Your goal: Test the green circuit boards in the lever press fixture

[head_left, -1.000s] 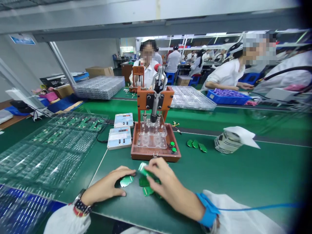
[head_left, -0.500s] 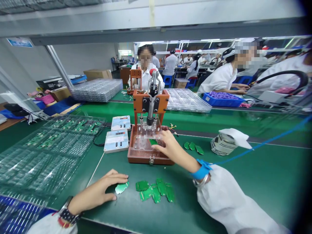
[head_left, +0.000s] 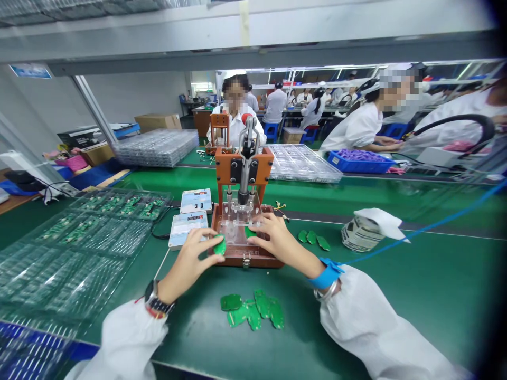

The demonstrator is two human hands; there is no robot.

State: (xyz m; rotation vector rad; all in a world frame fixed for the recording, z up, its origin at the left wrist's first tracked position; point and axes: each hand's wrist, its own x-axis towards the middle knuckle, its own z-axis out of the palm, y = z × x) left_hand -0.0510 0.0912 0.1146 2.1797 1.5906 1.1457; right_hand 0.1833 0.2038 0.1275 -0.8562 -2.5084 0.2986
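Green bench mat in a crowded assembly hall

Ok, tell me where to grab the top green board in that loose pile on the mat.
Pinch the green board by its long edges, coming straight down from above. It lies flat and overlaps its neighbours in the pile, so a slide from the side would likely drag them. Both the left hand and right hand are at the press.
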